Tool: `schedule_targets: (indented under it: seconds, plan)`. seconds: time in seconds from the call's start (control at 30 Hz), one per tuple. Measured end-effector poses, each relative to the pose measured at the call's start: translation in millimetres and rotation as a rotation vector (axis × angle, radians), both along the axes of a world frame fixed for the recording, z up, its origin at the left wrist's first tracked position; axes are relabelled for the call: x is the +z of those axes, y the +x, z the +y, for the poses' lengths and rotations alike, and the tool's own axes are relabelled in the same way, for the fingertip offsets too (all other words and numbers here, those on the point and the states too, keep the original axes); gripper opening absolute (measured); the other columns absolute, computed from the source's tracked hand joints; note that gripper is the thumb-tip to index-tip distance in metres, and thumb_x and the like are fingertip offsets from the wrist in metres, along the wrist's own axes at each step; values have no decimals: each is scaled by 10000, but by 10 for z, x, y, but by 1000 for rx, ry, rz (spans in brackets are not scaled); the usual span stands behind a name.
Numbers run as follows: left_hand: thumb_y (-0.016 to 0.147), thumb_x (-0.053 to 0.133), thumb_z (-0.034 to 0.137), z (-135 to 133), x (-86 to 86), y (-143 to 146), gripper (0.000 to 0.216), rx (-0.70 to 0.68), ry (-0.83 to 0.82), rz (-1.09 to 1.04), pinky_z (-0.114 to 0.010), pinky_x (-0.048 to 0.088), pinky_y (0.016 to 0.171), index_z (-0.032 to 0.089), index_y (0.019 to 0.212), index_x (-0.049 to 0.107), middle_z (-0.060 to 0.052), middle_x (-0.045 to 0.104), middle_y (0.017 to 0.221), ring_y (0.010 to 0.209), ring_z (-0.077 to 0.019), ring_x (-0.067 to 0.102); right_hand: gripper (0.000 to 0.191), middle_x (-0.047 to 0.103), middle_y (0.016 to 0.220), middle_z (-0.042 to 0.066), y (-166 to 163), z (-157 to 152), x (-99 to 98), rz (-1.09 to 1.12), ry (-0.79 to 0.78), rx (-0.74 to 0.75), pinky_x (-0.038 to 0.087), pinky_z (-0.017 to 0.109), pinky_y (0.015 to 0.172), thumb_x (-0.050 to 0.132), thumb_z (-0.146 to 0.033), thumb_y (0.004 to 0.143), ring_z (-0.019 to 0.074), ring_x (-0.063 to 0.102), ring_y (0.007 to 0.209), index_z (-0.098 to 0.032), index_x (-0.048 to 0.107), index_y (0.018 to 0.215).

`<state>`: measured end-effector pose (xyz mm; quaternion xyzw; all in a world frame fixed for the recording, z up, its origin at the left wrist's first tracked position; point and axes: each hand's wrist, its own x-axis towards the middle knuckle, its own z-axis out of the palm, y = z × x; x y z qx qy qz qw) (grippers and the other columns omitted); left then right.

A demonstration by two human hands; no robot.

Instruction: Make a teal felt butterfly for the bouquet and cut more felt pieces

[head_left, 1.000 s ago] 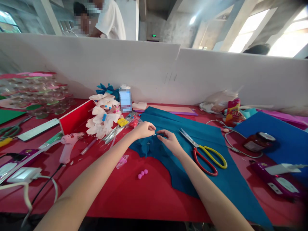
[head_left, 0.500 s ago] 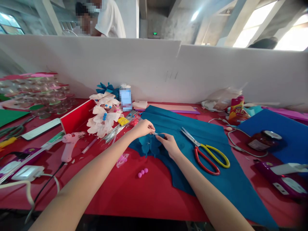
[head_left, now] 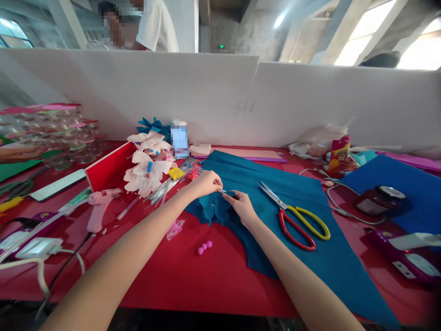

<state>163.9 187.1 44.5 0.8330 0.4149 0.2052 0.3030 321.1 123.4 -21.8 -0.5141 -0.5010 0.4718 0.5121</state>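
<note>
My left hand is pinched on a thin silver wire over a small teal felt flower piece. My right hand faces it, fingers closed on the other end of the wire and on the felt petals. Both hands meet above the near edge of a large teal felt sheet spread on the red table. Scissors with one red and one yellow handle lie open on the sheet just right of my right hand.
A pink glue gun, white felt flowers, a bundle of wires and pink beads lie left and front. A jar, cable and blue sheet sit right. A white partition backs the table; people stand behind.
The flower piece has been lifted slightly and turned so its petals show. Both hands stay together on the wire, almost unmoved.
</note>
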Motion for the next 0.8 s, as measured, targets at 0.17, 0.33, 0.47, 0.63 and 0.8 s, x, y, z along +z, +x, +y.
schedule_targets:
  seconds: [0.17, 0.33, 0.47, 0.63, 0.8]
  plan:
    - [716, 660, 200, 67, -63, -20, 107, -16, -73, -32, -238, 502, 600, 161, 803, 707, -41, 724, 693, 676, -180, 685, 374, 567, 577, -22, 3, 11, -23, -43, 1, 21, 355, 244, 506, 754, -498, 605, 116, 470, 526, -160, 597, 639]
    - [718, 655, 159, 93, -72, -16, 42, -35, -158, -80, -229, 519, 629, 146, 746, 684, -47, 729, 697, 693, -168, 694, 376, 617, 644, 3, -11, -1, -7, -44, 10, 27, 396, 258, 539, 722, -512, 630, 135, 519, 572, -152, 631, 684]
    - [678, 700, 154, 75, -36, -19, 58, -31, -209, -110, -233, 523, 614, 132, 731, 686, -58, 725, 682, 692, -179, 697, 363, 610, 632, 4, -15, -11, -4, -58, 12, 9, 397, 259, 542, 713, -503, 642, 136, 514, 572, -150, 634, 678]
    - [674, 720, 165, 73, -61, -26, 52, 13, -218, -136, -239, 528, 622, 132, 700, 689, -58, 722, 671, 687, -180, 696, 362, 605, 634, 10, -6, -1, -30, -80, 17, 5, 389, 257, 533, 706, -500, 653, 139, 508, 576, -147, 641, 696]
    - [680, 731, 172, 71, -82, -28, 54, 39, -225, -136, -231, 531, 607, 135, 690, 693, -44, 716, 642, 664, -171, 694, 356, 587, 611, 1, -4, -2, -42, -90, 21, 8, 373, 253, 530, 690, -500, 670, 131, 489, 560, -149, 634, 684]
